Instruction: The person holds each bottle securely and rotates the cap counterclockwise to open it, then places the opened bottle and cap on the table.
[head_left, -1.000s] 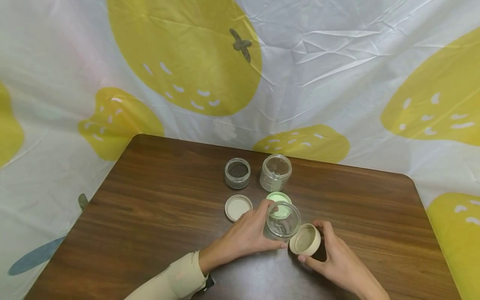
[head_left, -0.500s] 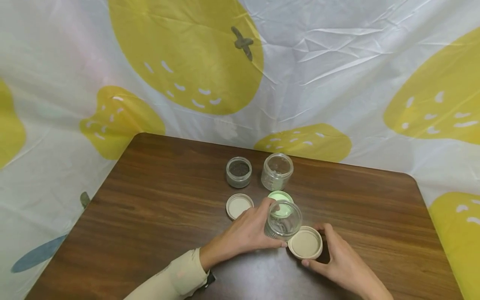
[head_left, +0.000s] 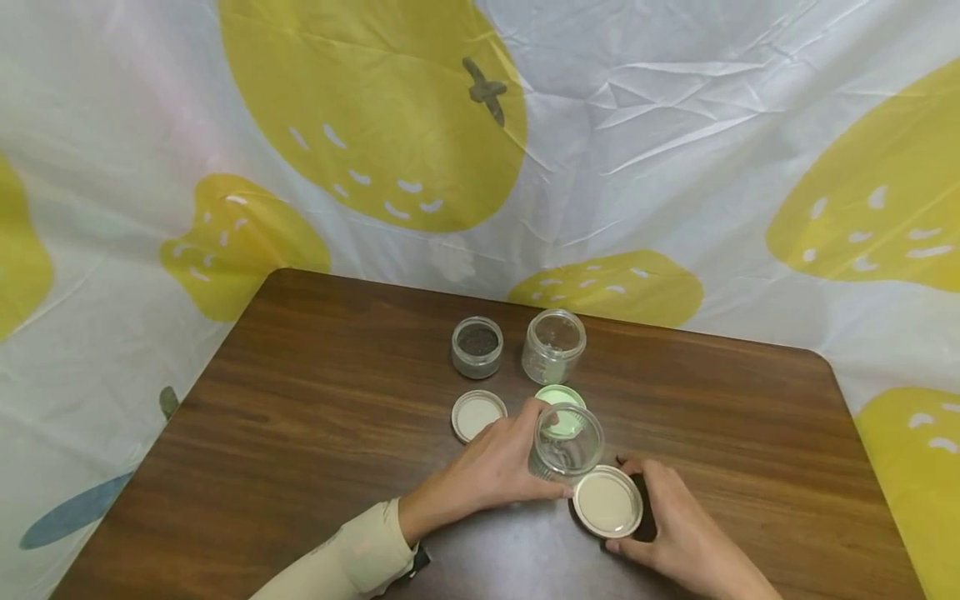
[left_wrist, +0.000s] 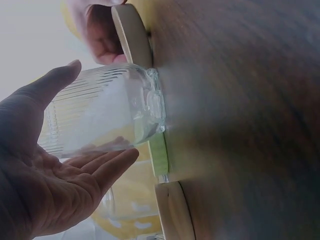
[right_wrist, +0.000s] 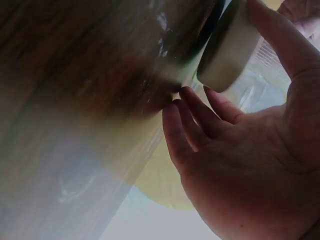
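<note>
My left hand (head_left: pixel 525 454) grips a clear ribbed glass jar (head_left: pixel 567 440) standing open on the brown table (head_left: pixel 315 417), thumb on its far side and fingers on the near side. In the left wrist view the jar (left_wrist: pixel 100 115) sits between my thumb and fingers (left_wrist: pixel 112 162). My right hand (head_left: pixel 660 510) pinches a round beige lid (head_left: pixel 607 502) just right of the jar's base, tilted and low at the table. The right wrist view shows my thumb on the lid (right_wrist: pixel 227 55) and my fingers (right_wrist: pixel 200 117) curled under it.
A green lid (head_left: pixel 557 396) lies flat behind the held jar and a second beige lid (head_left: pixel 478 415) lies to its left. Farther back stand a small jar with dark contents (head_left: pixel 477 347) and a clear jar (head_left: pixel 553 345). A fruit-print cloth (head_left: pixel 675 167) hangs around the table.
My right hand has brought the beige lid down from beside the jar's rim to the table by its base and turned its face upward. Left hand and jar stay put.
</note>
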